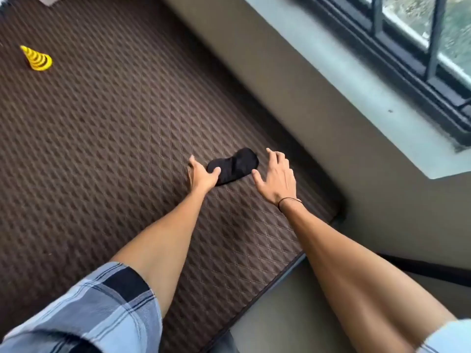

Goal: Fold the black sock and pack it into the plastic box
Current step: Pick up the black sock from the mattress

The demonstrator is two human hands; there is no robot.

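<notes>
A small black sock point(234, 164) lies flat on a brown quilted mat point(114, 149), near the mat's right side. My left hand point(201, 174) rests at the sock's left end, its thumb lying on the fabric and its fingers spread on the mat. Just right of the sock hovers my right hand point(276, 178), fingers apart and empty, with its thumb tip close to the sock's right edge. No plastic box is in view.
A yellow cone with black stripes point(37, 58) stands on the mat at the far left. A grey wall point(293, 93) and window sill point(369, 98) with black bars run along the right. The mat's edge drops off at lower right.
</notes>
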